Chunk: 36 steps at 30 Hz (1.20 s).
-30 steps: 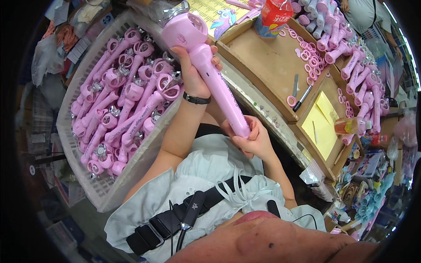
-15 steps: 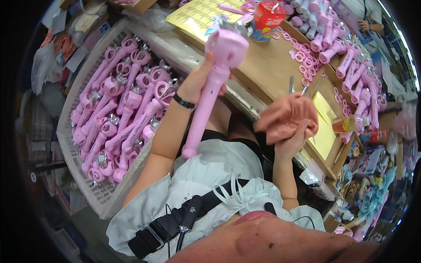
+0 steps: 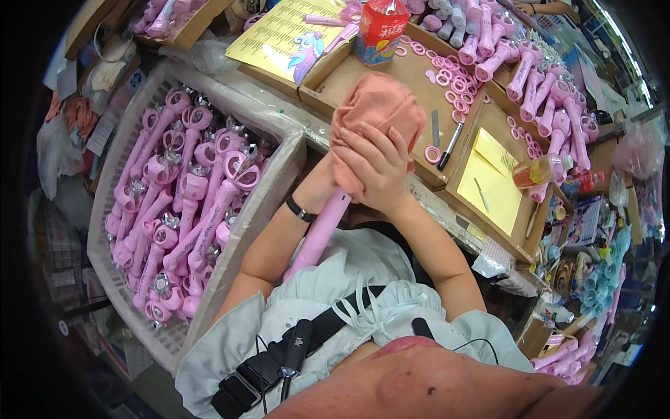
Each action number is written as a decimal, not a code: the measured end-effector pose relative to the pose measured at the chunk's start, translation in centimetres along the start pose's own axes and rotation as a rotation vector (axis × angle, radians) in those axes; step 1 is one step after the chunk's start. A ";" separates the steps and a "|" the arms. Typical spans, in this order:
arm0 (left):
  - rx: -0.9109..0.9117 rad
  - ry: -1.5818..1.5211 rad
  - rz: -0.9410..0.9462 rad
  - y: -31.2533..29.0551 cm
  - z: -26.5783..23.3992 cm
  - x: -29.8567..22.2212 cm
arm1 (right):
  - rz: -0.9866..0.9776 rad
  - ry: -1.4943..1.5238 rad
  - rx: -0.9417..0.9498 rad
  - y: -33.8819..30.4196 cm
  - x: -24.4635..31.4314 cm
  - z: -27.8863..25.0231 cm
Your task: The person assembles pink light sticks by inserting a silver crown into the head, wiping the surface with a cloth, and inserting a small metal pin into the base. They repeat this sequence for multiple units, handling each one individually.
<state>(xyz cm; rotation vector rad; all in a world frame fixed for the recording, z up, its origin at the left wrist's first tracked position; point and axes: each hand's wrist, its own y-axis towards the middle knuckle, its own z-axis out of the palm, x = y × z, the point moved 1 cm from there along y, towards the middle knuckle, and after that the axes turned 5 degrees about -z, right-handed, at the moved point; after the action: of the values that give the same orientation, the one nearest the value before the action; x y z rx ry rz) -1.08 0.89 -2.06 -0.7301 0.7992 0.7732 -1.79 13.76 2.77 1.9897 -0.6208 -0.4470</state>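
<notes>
A long pink toy wand (image 3: 321,230) stands nearly upright in front of my chest, its handle pointing down. My left hand (image 3: 326,183) grips the wand's shaft just under the head; a black band sits on that wrist. My right hand (image 3: 377,164) presses a salmon-pink cloth (image 3: 373,112) over the wand's head, so the head is hidden under the cloth.
A white mesh basket (image 3: 125,307) at my left holds several pink wands (image 3: 188,202). A brown workbench tray (image 3: 412,77) ahead carries pink rings (image 3: 453,87), a pen (image 3: 450,146), yellow paper (image 3: 488,178), a red can (image 3: 380,28) and a small bottle (image 3: 541,170). More wands (image 3: 537,91) lie at the far right.
The wand swung from slanting across to upright. My right hand left the handle's end, picked up the pink cloth and now covers the wand's head with it.
</notes>
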 end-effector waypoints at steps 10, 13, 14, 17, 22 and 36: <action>-0.220 0.368 0.372 -0.7 1.2 -0.3 | 0.680 0.429 -0.626 -2.2 1.6 2.2; -0.283 0.543 0.497 -0.9 1.8 -0.2 | 1.075 0.581 -0.651 -3.0 3.7 2.1; -0.236 0.433 0.384 -1.3 1.7 -0.3 | 1.192 0.713 -0.734 -2.8 3.9 2.1; -0.177 0.268 0.227 -1.9 1.6 -1.1 | 1.176 1.041 -0.694 -1.0 1.8 0.8; -0.057 0.054 0.127 -2.6 1.8 -2.0 | 0.928 1.376 -0.325 1.1 -1.2 -0.7; 0.665 -0.320 0.017 -1.4 2.8 -1.4 | 1.135 1.669 -0.300 0.7 -2.0 -4.4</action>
<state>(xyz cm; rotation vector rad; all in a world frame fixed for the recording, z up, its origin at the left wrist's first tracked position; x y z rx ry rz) 0.37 2.01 0.85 -0.0022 0.7084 0.5666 -1.11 17.75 5.54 0.8593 -0.3685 1.5426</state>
